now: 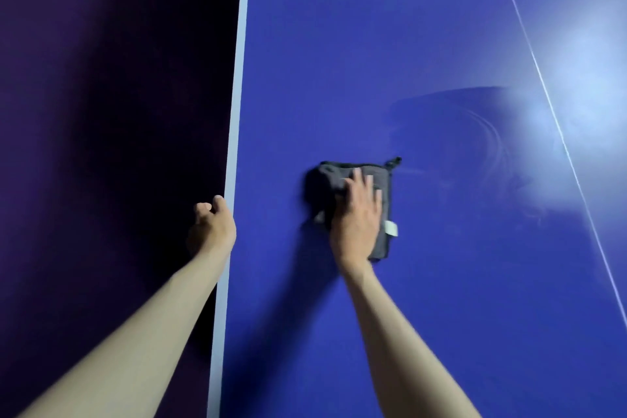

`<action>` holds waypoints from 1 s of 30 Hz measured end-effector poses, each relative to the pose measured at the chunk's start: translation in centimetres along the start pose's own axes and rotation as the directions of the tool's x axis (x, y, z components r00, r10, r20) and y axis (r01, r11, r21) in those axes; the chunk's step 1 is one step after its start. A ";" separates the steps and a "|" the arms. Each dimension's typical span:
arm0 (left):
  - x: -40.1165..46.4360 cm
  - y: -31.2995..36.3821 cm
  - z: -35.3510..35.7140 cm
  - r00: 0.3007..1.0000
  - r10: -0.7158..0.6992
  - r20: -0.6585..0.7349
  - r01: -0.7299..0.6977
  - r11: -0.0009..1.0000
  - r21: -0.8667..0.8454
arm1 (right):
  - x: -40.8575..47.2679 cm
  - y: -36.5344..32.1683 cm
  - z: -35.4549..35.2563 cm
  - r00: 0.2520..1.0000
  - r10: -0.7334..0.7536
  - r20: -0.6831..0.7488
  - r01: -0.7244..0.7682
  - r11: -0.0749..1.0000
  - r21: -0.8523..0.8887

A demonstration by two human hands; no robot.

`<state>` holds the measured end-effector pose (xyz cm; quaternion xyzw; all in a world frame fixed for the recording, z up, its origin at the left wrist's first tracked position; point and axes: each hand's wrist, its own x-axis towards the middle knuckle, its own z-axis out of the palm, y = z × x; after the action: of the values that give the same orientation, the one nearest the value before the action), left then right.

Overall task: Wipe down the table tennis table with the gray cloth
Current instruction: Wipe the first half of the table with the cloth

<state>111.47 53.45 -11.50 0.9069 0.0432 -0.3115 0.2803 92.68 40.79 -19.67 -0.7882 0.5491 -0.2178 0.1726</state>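
- The left hand was seen just beside the table's white edge line, its fingers loosely curled at the edge; whether the edge was actually gripped could not be told.
- The right hand was laid flat, with straight fingers spread, on the gray cloth, which was pressed against the blue table tennis table.
- The cloth was found folded into a rough rectangle directly under the right palm, well to the right of the left hand and apart from the edge line.
- Its long axis was judged to run away from the person, roughly along the forearm; a white tag was shown on the side right of the hand, and a small loop at the far right corner.
- The wiping step was judged to be in progress: even pressure should be kept through the whole palm, the cloth held flat and folded, and strokes overlapped so that no strip is missed.
- Beyond and right of the right hand, curved wipe streaks were visible under a glare patch; the thin white centre line was seen farther right.
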 end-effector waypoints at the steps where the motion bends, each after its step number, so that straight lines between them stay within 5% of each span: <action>1: 0.1 -0.1 -0.1 1.000 0.001 0.010 -0.001 1.000 0.010 | -1.1 -3.0 1.3 0.997 -0.063 0.039 0.062 0.998 0.026; 6: 1.7 0.4 -1.3 0.998 -0.039 0.045 0.041 0.998 -0.055 | -6.6 -14.9 6.0 0.938 -0.280 0.207 0.265 0.960 0.094; 11: 2.3 2.2 -0.9 1.000 0.003 0.027 -0.001 0.999 -0.053 | -3.9 -11.4 5.6 0.897 -0.371 0.238 0.363 0.928 0.079; 18: 2.2 6.5 1.0 0.987 0.095 0.129 -0.098 0.995 0.018 | 7.0 4.8 -1.8 0.992 -0.074 0.099 0.079 0.995 -0.056; 22: 3.5 7.7 1.0 0.992 0.072 0.101 -0.086 0.987 0.133 | 10.1 10.7 -4.9 0.981 0.192 0.007 -0.190 0.976 -0.104; 25: 3.3 8.6 1.8 0.994 0.086 0.064 -0.098 0.969 0.226 | 9.9 6.9 -2.8 0.967 0.249 -0.060 -0.254 0.961 -0.105; 30: 3.5 8.4 1.6 0.989 0.146 -0.008 -0.138 0.953 0.271 | 6.5 -5.0 3.9 0.995 -0.062 0.083 0.065 0.997 -0.035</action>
<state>115.53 45.16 -10.55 0.9416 -0.0609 -0.2809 0.1753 100.67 36.47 -19.39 -0.8166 0.5202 -0.1804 0.1732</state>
